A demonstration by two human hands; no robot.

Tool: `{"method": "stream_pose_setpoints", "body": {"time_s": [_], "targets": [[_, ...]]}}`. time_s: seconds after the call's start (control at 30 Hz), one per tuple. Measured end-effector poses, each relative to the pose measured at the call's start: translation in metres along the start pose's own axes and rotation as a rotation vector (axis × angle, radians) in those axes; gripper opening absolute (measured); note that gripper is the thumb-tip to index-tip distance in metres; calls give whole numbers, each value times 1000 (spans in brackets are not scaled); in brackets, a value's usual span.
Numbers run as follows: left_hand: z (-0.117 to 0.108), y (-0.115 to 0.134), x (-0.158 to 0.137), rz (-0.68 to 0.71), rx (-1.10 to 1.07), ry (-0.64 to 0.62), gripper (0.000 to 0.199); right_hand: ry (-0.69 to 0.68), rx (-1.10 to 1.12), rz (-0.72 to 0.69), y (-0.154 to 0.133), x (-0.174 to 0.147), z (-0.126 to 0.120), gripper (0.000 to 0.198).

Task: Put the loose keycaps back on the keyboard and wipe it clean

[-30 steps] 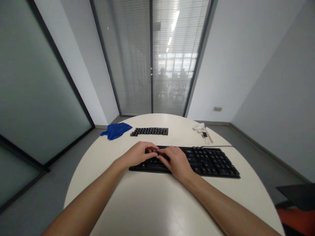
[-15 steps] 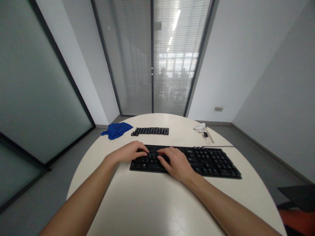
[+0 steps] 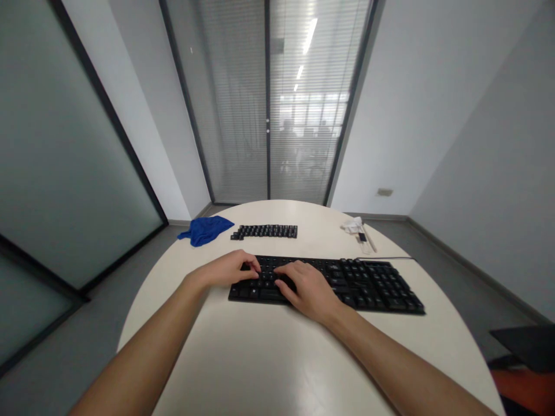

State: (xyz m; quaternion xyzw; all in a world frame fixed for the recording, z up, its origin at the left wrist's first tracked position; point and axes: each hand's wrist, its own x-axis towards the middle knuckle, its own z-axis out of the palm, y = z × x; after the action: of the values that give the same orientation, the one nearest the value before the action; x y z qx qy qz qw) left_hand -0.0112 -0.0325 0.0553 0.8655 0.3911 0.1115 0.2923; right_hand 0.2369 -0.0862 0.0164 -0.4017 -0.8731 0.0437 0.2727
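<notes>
Black keyboard (image 3: 373,283) across the middle of the pale round table (image 3: 243,358), and both hands are on it! From the left comes the left hand (image 3: 229,268), over the keyboard's left end, fingers bent, thumb and fingertips close together; whether a key sits between them, I cannot tell. Over on the other side, the right hand (image 3: 309,290) lies across the central keys, knuckles up, forefinger and thumb reaching left with a narrow dark gap between; again, no telling whether anything is gripped there. Number pad in plain sight, out to the right, and a thin cable (image 3: 388,257) runs along behind it. Look further back: small black keycaps (image 3: 269,231) stand in tight rows, well apart from the hands, with a crumpled blue cloth (image 3: 204,231) just beside them on the left. Far right, a white crumpled piece (image 3: 352,225) lies near a slim pale stick (image 3: 370,238) and a small black piece (image 3: 362,237).
</notes>
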Motion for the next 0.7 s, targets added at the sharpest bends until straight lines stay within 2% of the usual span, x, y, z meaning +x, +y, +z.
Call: {"method": "stream_pose_setpoints", "body": {"time_s": [0.37,0.57,0.7], "targets": [[4,-2,2,-9,59,36,22,-82,-19,-138,-7,1,0,27],[4,-4,2,15,92,31,16,-145,-11,-227,-9,0,0,33],[2,-4,2,40,58,17,21,-179,-35,-231,-10,1,0,31]]}}
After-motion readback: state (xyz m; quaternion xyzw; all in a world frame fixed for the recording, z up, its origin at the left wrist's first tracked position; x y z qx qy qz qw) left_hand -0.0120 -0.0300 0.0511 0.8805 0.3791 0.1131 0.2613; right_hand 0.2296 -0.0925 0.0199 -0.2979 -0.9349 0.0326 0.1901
